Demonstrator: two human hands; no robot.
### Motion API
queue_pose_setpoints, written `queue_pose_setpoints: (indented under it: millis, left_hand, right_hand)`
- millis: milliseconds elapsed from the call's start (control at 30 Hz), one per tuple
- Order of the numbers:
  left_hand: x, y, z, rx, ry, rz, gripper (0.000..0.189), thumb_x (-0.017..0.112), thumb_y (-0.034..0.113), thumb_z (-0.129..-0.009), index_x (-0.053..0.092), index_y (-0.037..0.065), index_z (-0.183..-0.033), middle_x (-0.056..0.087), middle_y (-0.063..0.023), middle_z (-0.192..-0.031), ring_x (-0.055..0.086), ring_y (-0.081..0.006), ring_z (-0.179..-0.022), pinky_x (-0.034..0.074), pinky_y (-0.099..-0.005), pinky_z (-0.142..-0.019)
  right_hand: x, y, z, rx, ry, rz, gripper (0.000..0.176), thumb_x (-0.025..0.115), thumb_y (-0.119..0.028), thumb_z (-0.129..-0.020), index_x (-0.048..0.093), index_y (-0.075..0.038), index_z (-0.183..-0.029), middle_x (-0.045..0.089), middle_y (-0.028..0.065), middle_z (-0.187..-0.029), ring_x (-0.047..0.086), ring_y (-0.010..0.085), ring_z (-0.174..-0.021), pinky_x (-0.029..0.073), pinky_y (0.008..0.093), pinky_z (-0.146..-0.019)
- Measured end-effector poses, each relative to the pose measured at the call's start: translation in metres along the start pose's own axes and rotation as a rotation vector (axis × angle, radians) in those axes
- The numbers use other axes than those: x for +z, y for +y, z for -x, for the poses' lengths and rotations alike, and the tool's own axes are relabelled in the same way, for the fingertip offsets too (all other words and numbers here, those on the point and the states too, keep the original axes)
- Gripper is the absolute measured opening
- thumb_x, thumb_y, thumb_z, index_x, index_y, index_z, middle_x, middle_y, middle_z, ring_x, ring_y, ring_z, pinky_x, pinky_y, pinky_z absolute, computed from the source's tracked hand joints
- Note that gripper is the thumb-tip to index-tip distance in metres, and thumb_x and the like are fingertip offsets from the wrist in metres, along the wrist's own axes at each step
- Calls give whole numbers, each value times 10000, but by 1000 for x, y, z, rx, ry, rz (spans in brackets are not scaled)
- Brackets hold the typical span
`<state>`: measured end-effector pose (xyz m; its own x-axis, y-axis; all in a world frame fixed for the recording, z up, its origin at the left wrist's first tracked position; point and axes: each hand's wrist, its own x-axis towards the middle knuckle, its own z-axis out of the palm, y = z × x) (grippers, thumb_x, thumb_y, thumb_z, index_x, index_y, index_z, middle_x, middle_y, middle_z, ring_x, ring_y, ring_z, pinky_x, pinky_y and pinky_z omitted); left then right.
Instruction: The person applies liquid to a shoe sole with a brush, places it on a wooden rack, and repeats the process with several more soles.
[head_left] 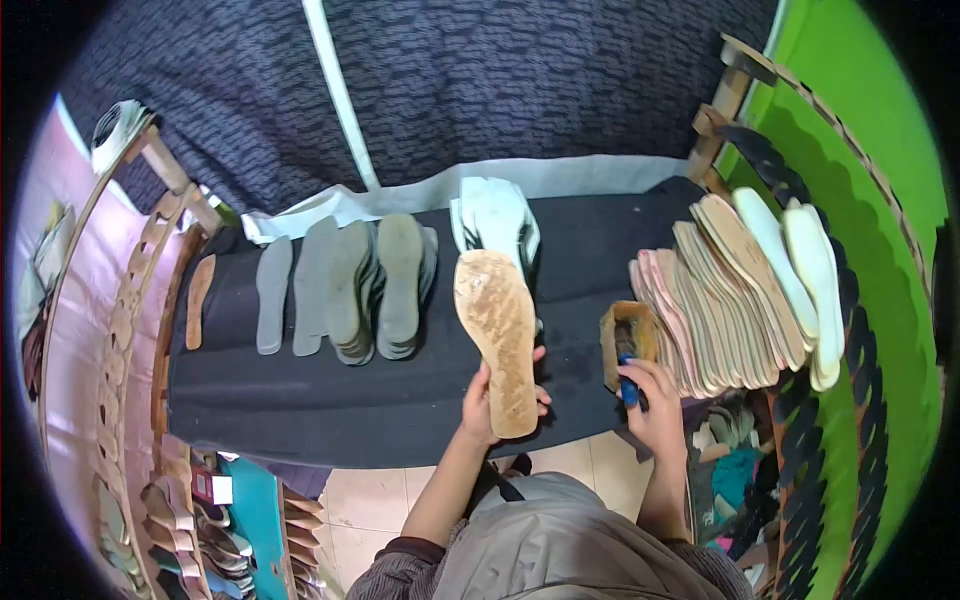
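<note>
My left hand (pixel 482 405) is closed round the lower part of a tan insole (pixel 497 340), with the thumb at one edge and fingertips showing at the other. Its upward face has shiny, patchy brown smears. My right hand (pixel 657 400) grips the blue handle of a brush (pixel 628 388). The brush's head is down inside a small tan, box-like pot (pixel 609 348), dark inside, so its bristles are hidden. Behind the held insole lies a stack of white insoles (pixel 493 210), partly covered by it. Right of the pot stand overlapping rows of beige and pinkish insoles (pixel 735 300).
Grey insoles (pixel 400 285) lie in piles on the left of the black-covered table (pixel 300 410), with one narrow brown piece (pixel 200 300) beyond them. Racks of curved strips (pixel 865 440) flank both sides. A teal panel (pixel 255 520) stands below left.
</note>
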<state>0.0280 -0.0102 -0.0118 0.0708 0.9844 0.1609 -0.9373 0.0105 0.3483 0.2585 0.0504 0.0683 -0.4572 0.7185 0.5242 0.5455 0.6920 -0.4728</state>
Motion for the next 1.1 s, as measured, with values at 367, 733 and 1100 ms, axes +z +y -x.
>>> queue_pose_setpoints:
  millis: [367,733,1100]
  left_hand:
    - [30,80,69,174,272,-361,472,322,273,-972,178,90,-1382,443,-230,-1280,564,-403,-1046,475,-490,-884]
    - [7,235,173,482,581,-578,467,387,166,-983,258,-17,-1393,425,-128,-1343,424,-205,-1238,335,-333,-1028]
    - [-49,382,239,505,978,-1838,937,809,173,-639,266,10,-1385,481,-209,-1166,508,-332,-1068,398,-394,-922]
  right_hand:
    - [51,-81,-9,-223,168,-201,274,555,-25,-675,640,-39,-935,579,140,-950,551,283,-783,447,375,-734]
    - [228,-285,-74,223,-433,-807,273,642,-37,-826,567,21,-1082,666,75,-820,619,96,-747,485,232,-689]
    - [428,-401,-147,270,-425,-972,231,666,-134,-820,616,14,-991,680,64,-736,573,55,-622,456,233,-580]
